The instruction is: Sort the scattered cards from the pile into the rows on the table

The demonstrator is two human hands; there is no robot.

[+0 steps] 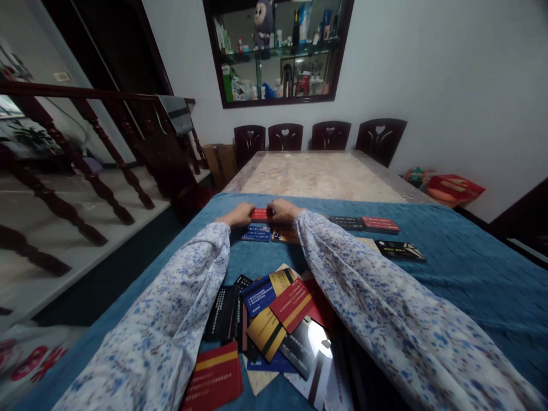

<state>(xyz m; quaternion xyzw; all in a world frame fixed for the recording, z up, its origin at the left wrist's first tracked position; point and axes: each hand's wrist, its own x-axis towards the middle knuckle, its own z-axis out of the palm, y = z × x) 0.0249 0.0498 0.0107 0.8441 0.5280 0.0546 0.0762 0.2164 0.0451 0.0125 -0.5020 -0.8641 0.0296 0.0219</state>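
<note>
My left hand [240,214] and my right hand [283,210] reach to the far part of the blue cloth. Between them a red card [260,214] lies flat, with my fingers closed at its two short ends; whether more cards lie beneath it I cannot tell. Just nearer to me are a blue card stack [256,233] and an orange card [282,235], partly hidden by my right hand and sleeve. Below my forearms spreads a loose heap of mixed cards, among them a red card with a gold stripe [291,304] and a gold card [266,333].
Right of my right sleeve stand a black card stack [347,223] and a red card stack [381,225], with a black card [400,250] nearer. The blue cloth [454,274] covers the near table. Chairs [285,137] line the far end; a wooden railing [98,137] runs at left.
</note>
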